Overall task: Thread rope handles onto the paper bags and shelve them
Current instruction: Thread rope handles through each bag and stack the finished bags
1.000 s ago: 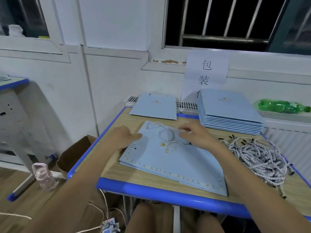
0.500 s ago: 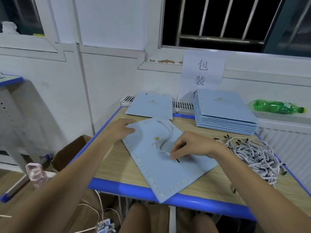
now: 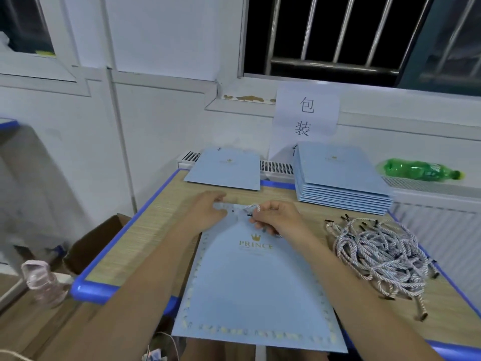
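Two hands are working at the far edge of a flat light-blue paper bag [image 3: 256, 285] overhanging the table's near edge: right hand [image 3: 277, 217] pinching a white twisted rope handle [image 3: 253, 207], left hand [image 3: 208, 212] pressing the bag, fingers curled. Farther back, a stack of light-blue bags [image 3: 341, 178] is lying.

Bare desk [image 3: 145, 238] at 9 o'clock of the flat bag [image 3: 256, 290] — free passage. Rope pile [image 3: 380, 252] blocks 3 o'clock, bag stack [image 3: 341, 178] 1 o'clock, single bag [image 3: 225, 169] 12 o'clock — narrow bare strip between.
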`<act>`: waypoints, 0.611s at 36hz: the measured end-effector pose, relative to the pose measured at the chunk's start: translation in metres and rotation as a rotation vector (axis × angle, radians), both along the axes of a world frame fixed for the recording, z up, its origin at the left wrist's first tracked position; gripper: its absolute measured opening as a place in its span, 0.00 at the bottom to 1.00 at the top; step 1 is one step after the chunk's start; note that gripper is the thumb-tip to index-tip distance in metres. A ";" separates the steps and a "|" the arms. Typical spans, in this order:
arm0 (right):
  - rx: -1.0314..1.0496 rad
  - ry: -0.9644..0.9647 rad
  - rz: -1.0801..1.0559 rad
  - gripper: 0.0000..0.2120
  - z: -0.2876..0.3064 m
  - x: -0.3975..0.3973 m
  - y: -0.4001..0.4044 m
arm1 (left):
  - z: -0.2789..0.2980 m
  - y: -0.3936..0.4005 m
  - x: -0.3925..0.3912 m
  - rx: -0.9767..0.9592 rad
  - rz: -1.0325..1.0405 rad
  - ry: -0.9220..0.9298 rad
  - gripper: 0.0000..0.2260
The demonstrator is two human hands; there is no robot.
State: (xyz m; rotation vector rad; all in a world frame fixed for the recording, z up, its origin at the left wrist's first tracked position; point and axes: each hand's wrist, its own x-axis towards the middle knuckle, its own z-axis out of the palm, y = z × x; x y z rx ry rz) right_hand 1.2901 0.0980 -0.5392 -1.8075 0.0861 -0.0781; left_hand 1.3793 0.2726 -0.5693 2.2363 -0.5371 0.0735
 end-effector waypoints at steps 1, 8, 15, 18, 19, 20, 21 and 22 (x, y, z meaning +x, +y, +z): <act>0.001 -0.025 -0.019 0.06 -0.002 0.000 0.000 | 0.001 0.003 -0.001 0.026 -0.013 -0.022 0.11; 0.079 -0.083 -0.002 0.07 0.003 0.009 0.008 | -0.007 0.005 0.001 0.077 0.007 -0.079 0.09; 0.029 -0.144 -0.020 0.08 -0.014 0.019 0.029 | -0.009 0.003 -0.001 0.009 0.018 -0.128 0.09; -0.016 -0.203 -0.053 0.10 -0.018 0.020 0.030 | -0.008 0.002 -0.003 0.041 0.037 -0.180 0.11; -0.031 -0.221 -0.061 0.10 -0.019 0.021 0.030 | -0.008 0.002 -0.004 0.045 0.039 -0.198 0.12; -0.053 -0.237 -0.068 0.10 -0.020 0.022 0.030 | -0.008 0.001 -0.004 0.045 0.040 -0.214 0.12; -0.090 -0.254 -0.074 0.11 -0.022 0.022 0.030 | -0.008 0.001 -0.004 0.042 0.043 -0.230 0.12; -0.135 -0.271 -0.079 0.11 -0.024 0.023 0.030 | -0.007 0.001 -0.006 0.045 0.046 -0.248 0.11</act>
